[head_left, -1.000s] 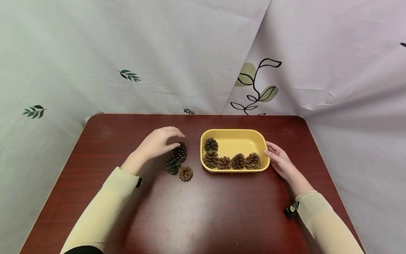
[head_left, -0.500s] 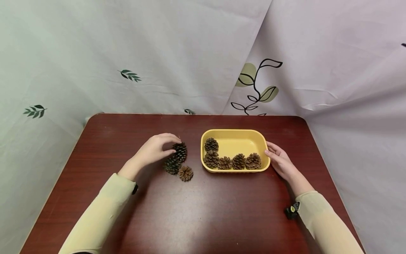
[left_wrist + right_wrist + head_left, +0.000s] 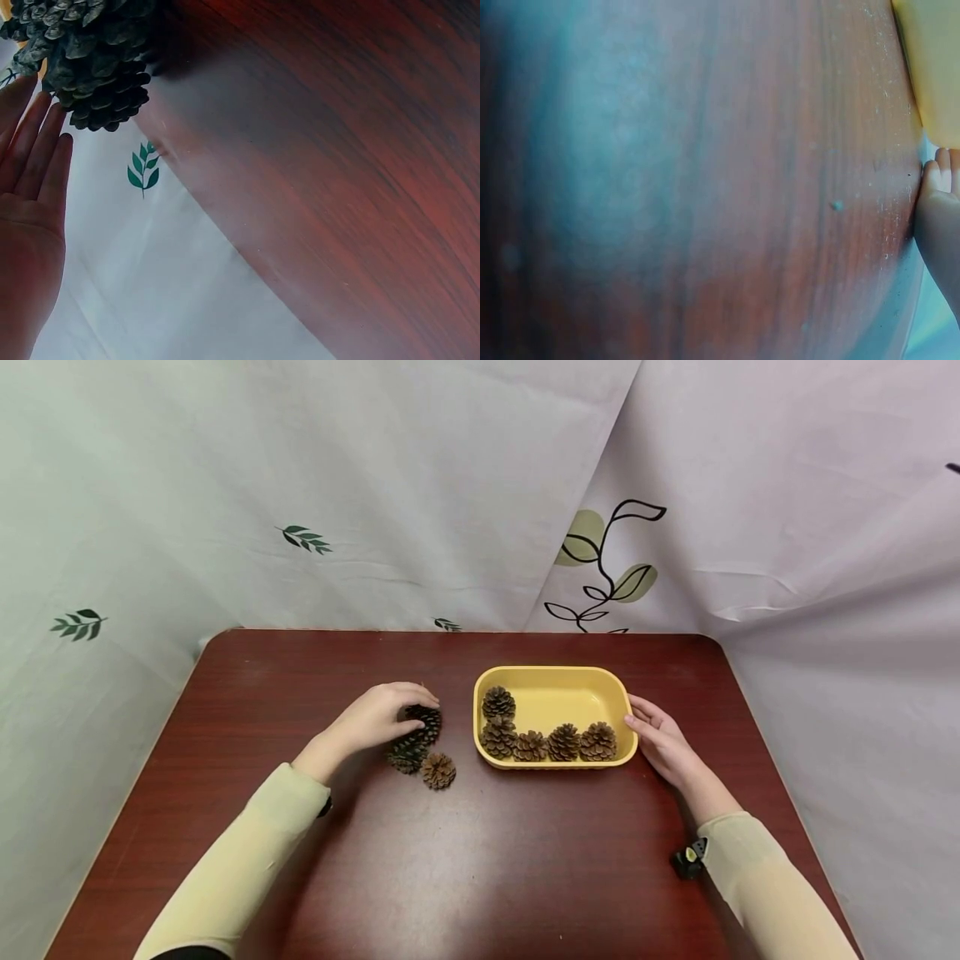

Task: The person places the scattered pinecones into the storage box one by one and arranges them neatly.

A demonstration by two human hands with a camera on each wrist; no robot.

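In the head view my left hand (image 3: 378,718) pinches a dark pine cone (image 3: 429,723), thumb on its near side and fingers over its far end. Another dark pine cone (image 3: 407,758) lies just below it, and a lighter brown pine cone (image 3: 438,771) sits to the right of that one. From the left wrist, dark cone scales (image 3: 105,90) show right at the fingertips. My right hand (image 3: 663,743) holds the right end of a yellow plastic tray (image 3: 555,671), its thumb at the rim and its fingers along the outer wall.
Several pine cones (image 3: 564,742) line the tray's left and near sides. Everything stands on a dark red wooden table (image 3: 480,860). A pale cloth with leaf prints (image 3: 420,485) hangs behind the table's far edge.
My left hand first drew back slightly to the left, then moved right and closed its fingers over the upper dark pine cone. The right hand and the tray stay put.
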